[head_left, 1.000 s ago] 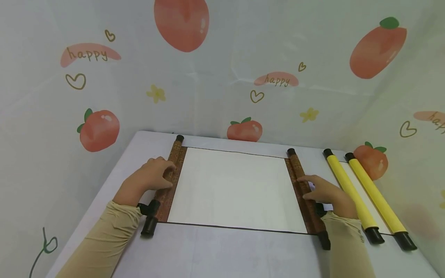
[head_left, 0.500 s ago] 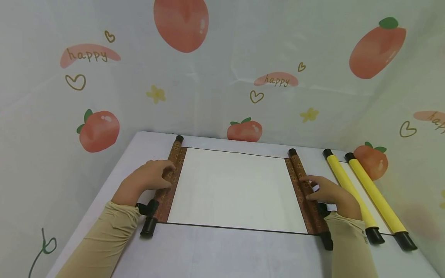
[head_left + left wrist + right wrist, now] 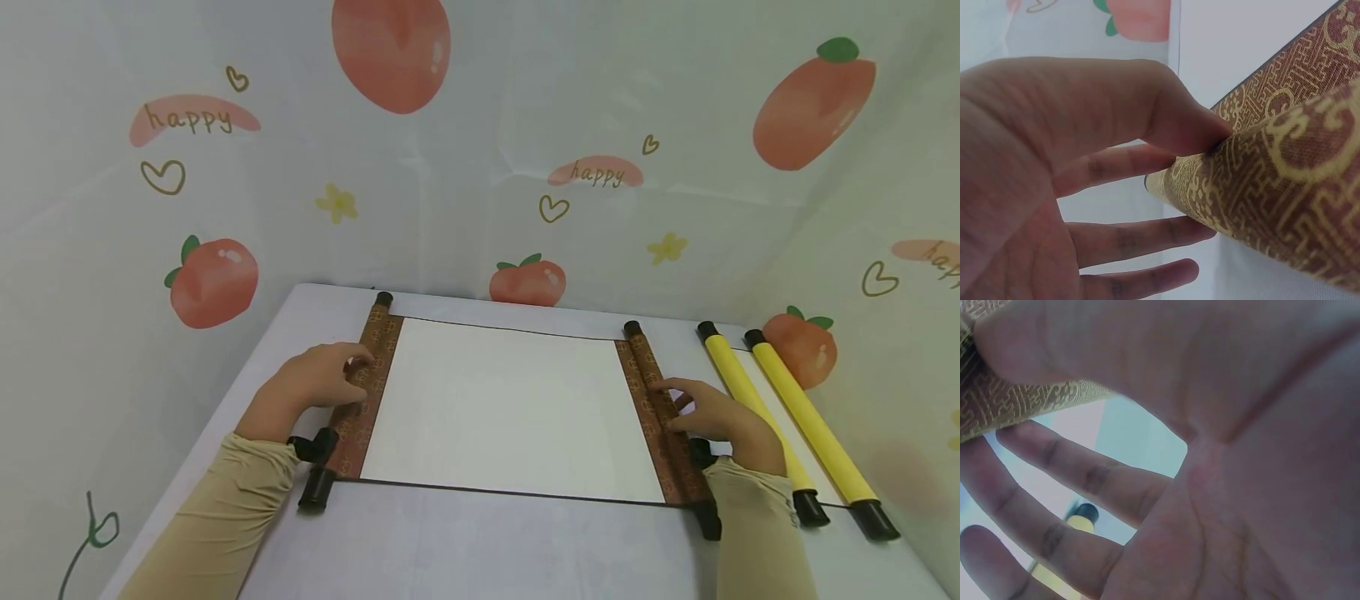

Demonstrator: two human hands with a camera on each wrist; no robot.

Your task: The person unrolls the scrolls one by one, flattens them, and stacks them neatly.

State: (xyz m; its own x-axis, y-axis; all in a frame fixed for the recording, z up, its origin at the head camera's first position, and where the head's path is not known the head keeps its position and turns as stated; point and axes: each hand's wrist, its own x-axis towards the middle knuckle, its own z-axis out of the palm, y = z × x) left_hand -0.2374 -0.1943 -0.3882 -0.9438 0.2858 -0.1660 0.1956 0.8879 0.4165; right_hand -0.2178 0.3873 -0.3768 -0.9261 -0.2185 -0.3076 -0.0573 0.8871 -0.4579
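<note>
A hanging scroll (image 3: 510,408) lies unrolled, blank white between two brown patterned rollers with black end caps. At its left side my left hand (image 3: 303,387) pinches the left roller (image 3: 379,321). The left wrist view shows the thumb on top of the gold-patterned cloth (image 3: 1297,181), with fingertips at its underside. Over on the right, my right hand (image 3: 723,421) holds the right roller (image 3: 643,354) between thumb and fingers. In the right wrist view the thumb presses on the patterned roller (image 3: 1022,403), and two fingertips meet its lower edge.
A second scroll with two yellow rollers (image 3: 750,408) and black caps lies to the right, close beside my right hand. The white table (image 3: 465,550) ends at the back against a fruit-printed curtain (image 3: 465,183).
My left hand and the left roller have shifted slightly left. My right hand has drawn slightly right with the right roller, which lies a little farther out.
</note>
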